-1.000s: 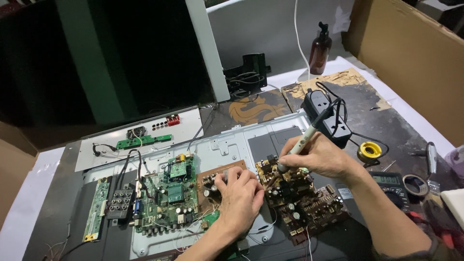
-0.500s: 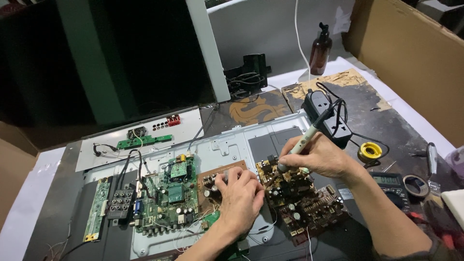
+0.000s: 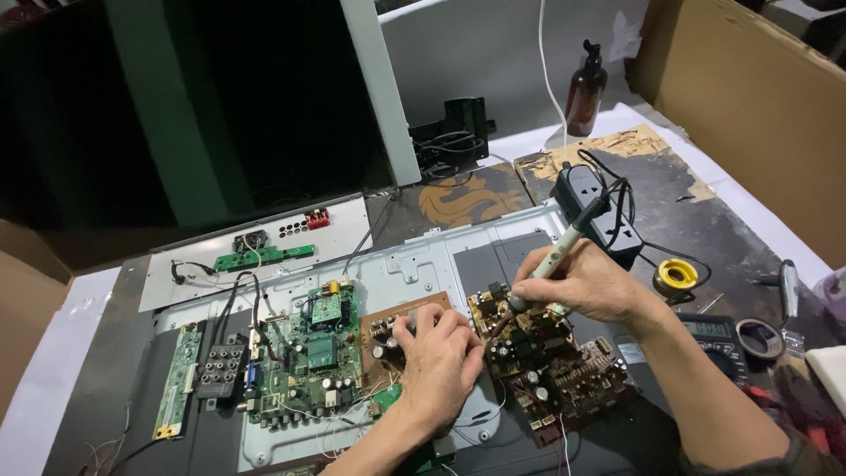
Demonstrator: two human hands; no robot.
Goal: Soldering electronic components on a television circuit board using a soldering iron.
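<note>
My right hand [image 3: 592, 284] grips a pen-shaped soldering iron [image 3: 559, 249] with a grey handle, its tip down on the upper left part of a brown circuit board [image 3: 555, 370] crowded with components. My left hand [image 3: 438, 360] lies flat, fingers spread, on a smaller brown board [image 3: 384, 328] just left of that one. Both boards rest on a grey metal back panel [image 3: 423, 264] of a flat screen. A green main board [image 3: 313, 361] sits further left on the same panel.
A black power strip [image 3: 592, 207] lies behind my right hand, with a yellow solder spool [image 3: 677, 275], a multimeter [image 3: 718, 333] and a tape roll [image 3: 758, 338] to the right. A brown pump bottle [image 3: 585, 90] stands at the back. Cardboard [image 3: 749, 106] lines the right side.
</note>
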